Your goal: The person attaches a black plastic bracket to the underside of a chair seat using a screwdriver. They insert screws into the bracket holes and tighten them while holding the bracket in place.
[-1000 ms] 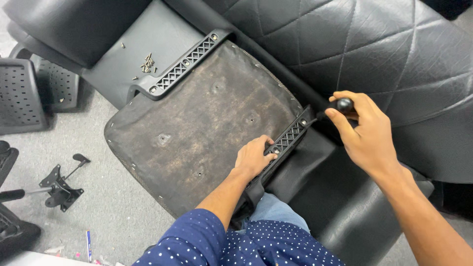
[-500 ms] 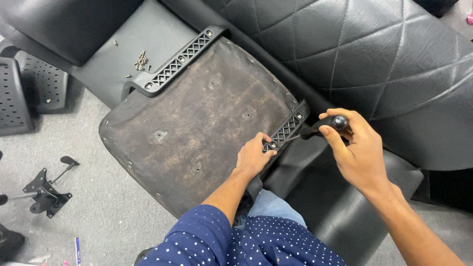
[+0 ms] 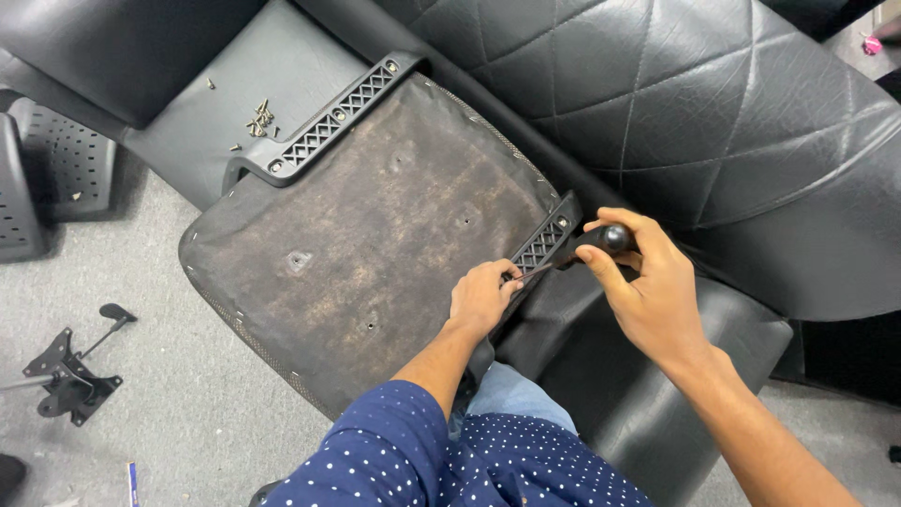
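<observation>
My right hand (image 3: 648, 291) grips the screwdriver (image 3: 587, 246) by its black handle, tip at the grated black bracket (image 3: 542, 246) on the right edge of the upturned seat base (image 3: 366, 253). My left hand (image 3: 481, 299) pinches the shaft, fingers narrow, resting on that edge. Loose screws (image 3: 258, 119) lie on the black panel beyond the far corner. Grey carpet (image 3: 141, 394) below carries a metal chair mechanism (image 3: 70, 376).

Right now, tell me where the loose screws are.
In the head view the loose screws lie upper left, in a small pile on the grey seat panel, just beyond the far black ribbed bracket and well away from both hands.
</observation>
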